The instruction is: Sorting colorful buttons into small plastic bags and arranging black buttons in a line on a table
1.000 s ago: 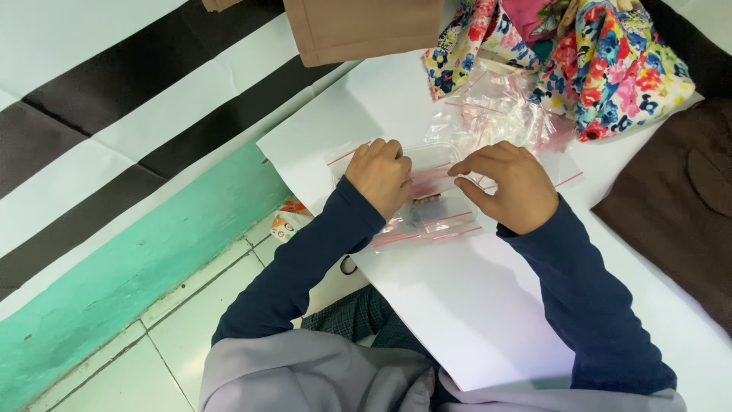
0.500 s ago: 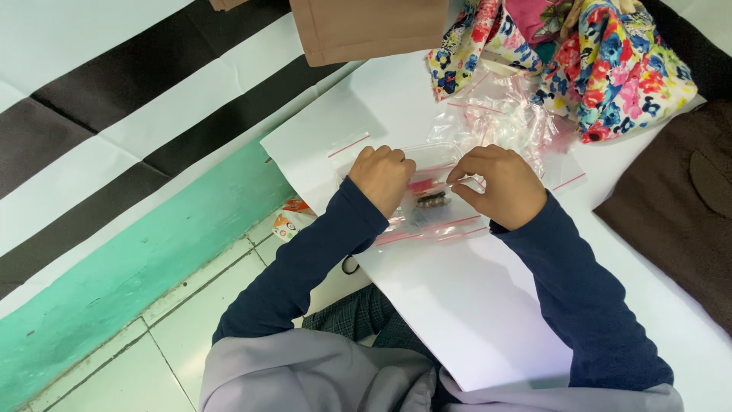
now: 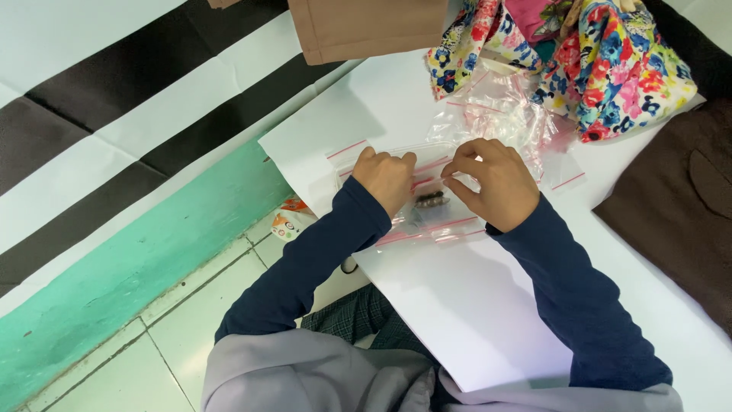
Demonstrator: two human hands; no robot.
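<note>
Two hands, my left hand [image 3: 385, 179] and right hand [image 3: 492, 183], pinch a clear zip bag [image 3: 435, 210] on the white table [image 3: 473, 305]. Spare bags [image 3: 499, 111] and floral cloth [image 3: 602, 65] crowd beyond; near edge bare.

White worktable beside a striped wall and tiled floor.
A white table [image 3: 488, 320] fills the right of the frame; at upper left runs a wall [image 3: 114, 130] banded white, black and mint green, with pale floor tiles [image 3: 175, 351] at lower left.

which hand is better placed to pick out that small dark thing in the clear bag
Left, probably. The left hand rests on the bag right beside the dark item; the right hand pinches the bag's top edge, slightly farther off.
</note>
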